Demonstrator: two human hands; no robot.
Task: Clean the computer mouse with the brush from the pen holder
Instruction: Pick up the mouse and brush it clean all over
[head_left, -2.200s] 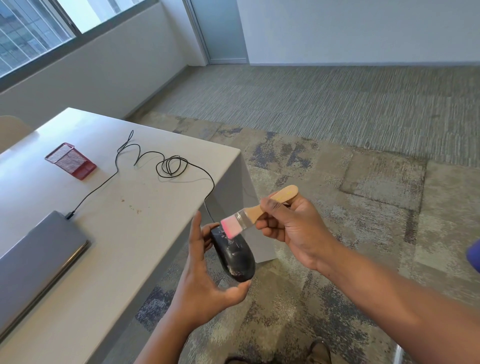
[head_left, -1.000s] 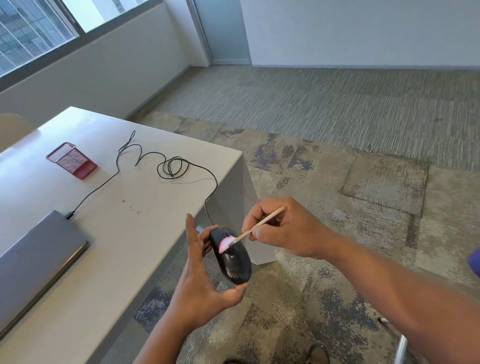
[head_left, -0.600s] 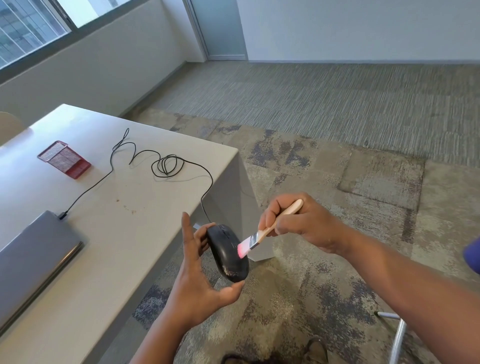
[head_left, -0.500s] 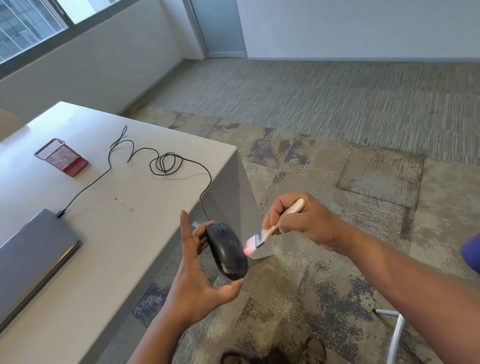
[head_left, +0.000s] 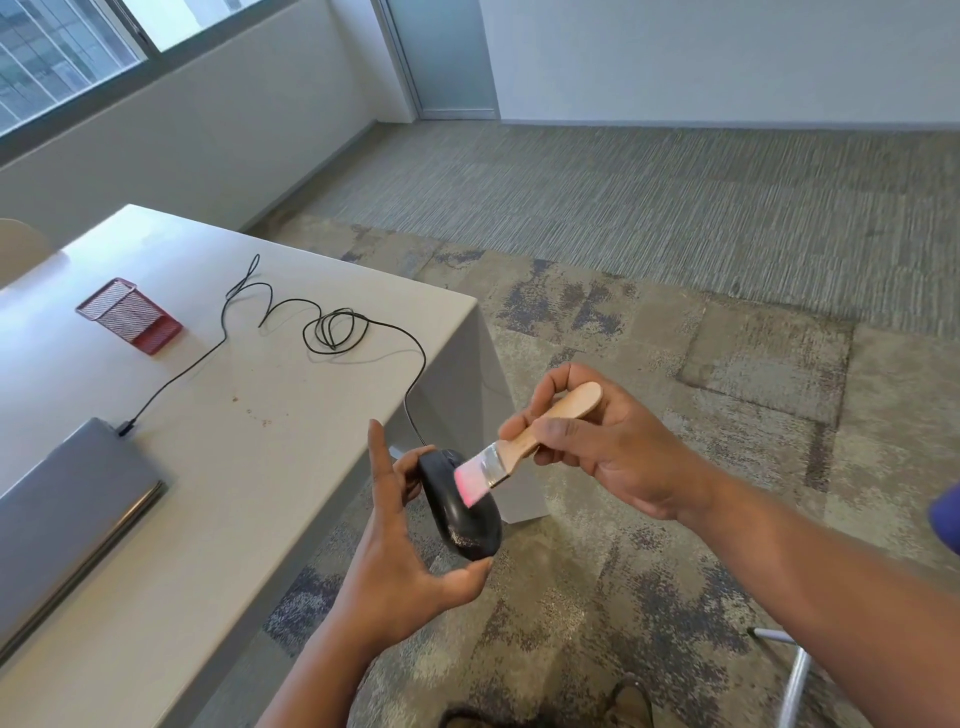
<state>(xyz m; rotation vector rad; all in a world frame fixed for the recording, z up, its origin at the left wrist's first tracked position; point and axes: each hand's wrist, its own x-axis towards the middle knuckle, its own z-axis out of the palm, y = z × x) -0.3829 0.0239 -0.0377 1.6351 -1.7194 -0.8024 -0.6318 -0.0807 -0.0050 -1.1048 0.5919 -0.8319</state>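
No text, label, brand or number can be read anywhere.

The left hand (head_left: 400, 561) holds a black corded computer mouse (head_left: 460, 506) off the edge of the pale grey counter (head_left: 218, 467), thumb under its rear end and fingers behind its front. The right hand (head_left: 597, 441) grips the wooden handle of a flat pink-bristled brush (head_left: 524, 441), whose bristles touch the mouse's top. On the counter lie the mouse's looped black cable (head_left: 332, 332), a red mesh pen holder (head_left: 129, 316) on its side, and a closed grey laptop (head_left: 62, 514).
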